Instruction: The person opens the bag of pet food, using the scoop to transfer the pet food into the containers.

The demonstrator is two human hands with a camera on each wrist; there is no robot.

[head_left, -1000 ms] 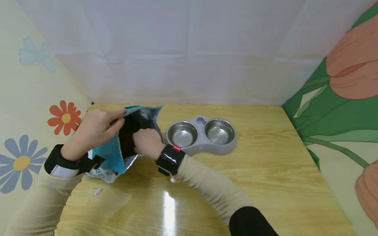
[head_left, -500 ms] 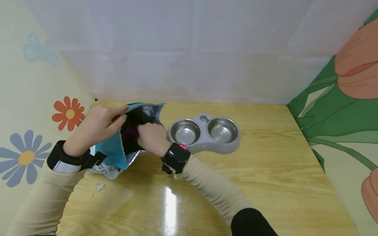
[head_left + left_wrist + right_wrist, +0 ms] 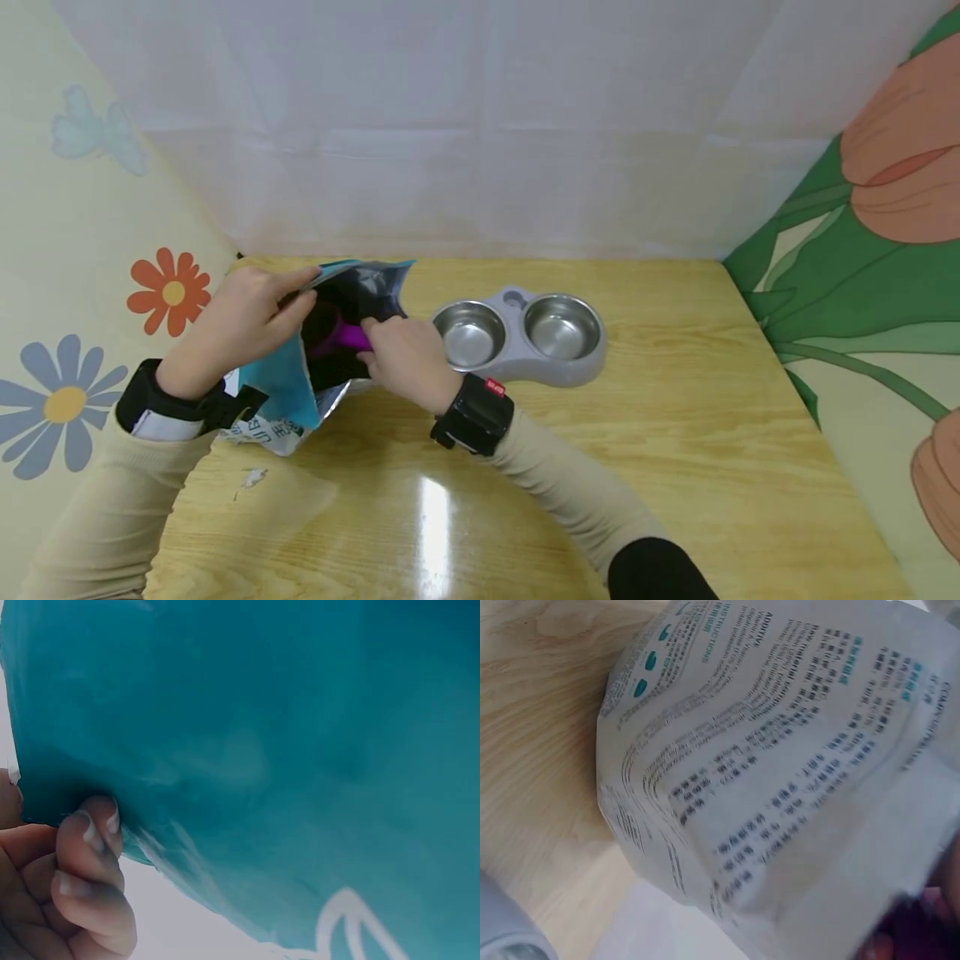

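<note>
1. The teal foil pouch with a silver lining (image 3: 288, 392) lies near the back left corner of the light wooden table (image 3: 675, 467); its mouth is pinched open at the top edge by the left hand (image 3: 240, 329).
2. A purple plastic scoop (image 3: 347, 337) is gripped at the mouth by the right hand (image 3: 405, 360), fingers curled.
3. The grey double pet feeder with two steel bowls (image 3: 521, 337) sits just right of the pouch, empty, within easy reach.
4. Open room is left toward the front and right edges.

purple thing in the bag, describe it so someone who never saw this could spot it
On the wooden table, left of the grey double bowl, a teal bag stands open. The purple scoop sits in its mouth at the right hand, the only bright purple thing there.
</note>
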